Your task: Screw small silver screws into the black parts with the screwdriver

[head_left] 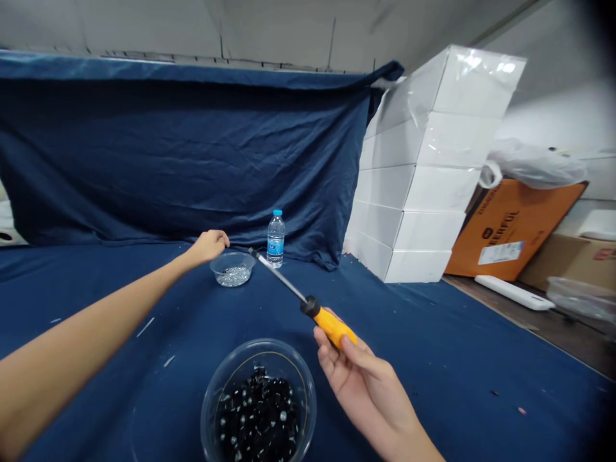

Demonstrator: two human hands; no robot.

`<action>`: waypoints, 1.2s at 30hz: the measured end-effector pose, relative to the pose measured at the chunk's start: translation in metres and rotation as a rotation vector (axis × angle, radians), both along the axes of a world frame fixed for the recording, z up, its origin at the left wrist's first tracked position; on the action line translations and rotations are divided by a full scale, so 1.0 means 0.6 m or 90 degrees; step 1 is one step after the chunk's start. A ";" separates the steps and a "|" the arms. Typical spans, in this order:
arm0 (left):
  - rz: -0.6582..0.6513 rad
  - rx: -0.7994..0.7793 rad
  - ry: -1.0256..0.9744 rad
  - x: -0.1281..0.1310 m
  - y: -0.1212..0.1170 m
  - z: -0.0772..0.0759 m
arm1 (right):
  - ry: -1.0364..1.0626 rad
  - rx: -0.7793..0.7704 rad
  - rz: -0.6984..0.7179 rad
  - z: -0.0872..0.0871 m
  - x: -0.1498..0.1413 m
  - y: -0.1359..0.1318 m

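My right hand (pixel 356 378) grips a screwdriver (pixel 332 326) by its yellow handle. Its metal shaft points up and left, away from me, and a small dark piece (pixel 253 252) shows at the far end. My left hand (pixel 210 246) reaches out at the back left, fingers closed together over the rim of a clear plastic bowl (pixel 216 264). Small silvery metal pieces (pixel 233 276) lie in that bowl. What the left fingers hold, if anything, is hidden. Nearest to me stands a larger clear bowl (pixel 210 391) with many small black pieces (pixel 260 417).
A water bottle (pixel 276 240) with a blue cap stands right of the small bowl. Dark blue cloth (pixel 433 346) covers the table and hangs behind it. White boxes (pixel 418 192) are stacked at the right, beside an orange carton (pixel 520 218).
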State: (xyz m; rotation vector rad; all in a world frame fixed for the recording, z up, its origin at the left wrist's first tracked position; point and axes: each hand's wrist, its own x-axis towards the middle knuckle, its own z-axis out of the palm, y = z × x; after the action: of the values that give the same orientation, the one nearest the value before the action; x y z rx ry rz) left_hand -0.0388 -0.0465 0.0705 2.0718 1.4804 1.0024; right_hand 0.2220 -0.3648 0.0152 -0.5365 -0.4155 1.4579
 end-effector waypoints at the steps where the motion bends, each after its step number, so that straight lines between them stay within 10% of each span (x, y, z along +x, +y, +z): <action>1: -0.003 0.002 0.060 0.005 0.008 -0.004 | 0.017 -0.012 -0.027 -0.001 0.001 0.003; 14: 0.057 -0.030 0.529 0.065 0.070 -0.082 | -0.016 -0.012 -0.027 -0.008 0.029 0.008; 22: 0.093 -0.050 0.598 0.068 0.072 -0.089 | -0.051 -0.003 -0.044 -0.008 0.045 0.014; 27: 0.058 -0.018 0.540 0.061 0.056 -0.052 | -0.061 -0.006 -0.056 -0.011 0.049 0.018; 31: -0.065 0.028 0.436 0.051 -0.002 0.005 | -0.061 -0.008 -0.061 -0.008 0.051 0.018; 36: -0.357 -0.014 0.291 0.017 -0.217 0.005 | -0.069 -0.019 -0.077 -0.003 0.052 0.015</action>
State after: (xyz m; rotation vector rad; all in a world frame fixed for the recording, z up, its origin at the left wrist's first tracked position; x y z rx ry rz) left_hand -0.0284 -0.1768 0.0737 2.5973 0.9664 0.3085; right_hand 0.2534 -0.3556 0.0132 -0.6553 -0.4390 1.3241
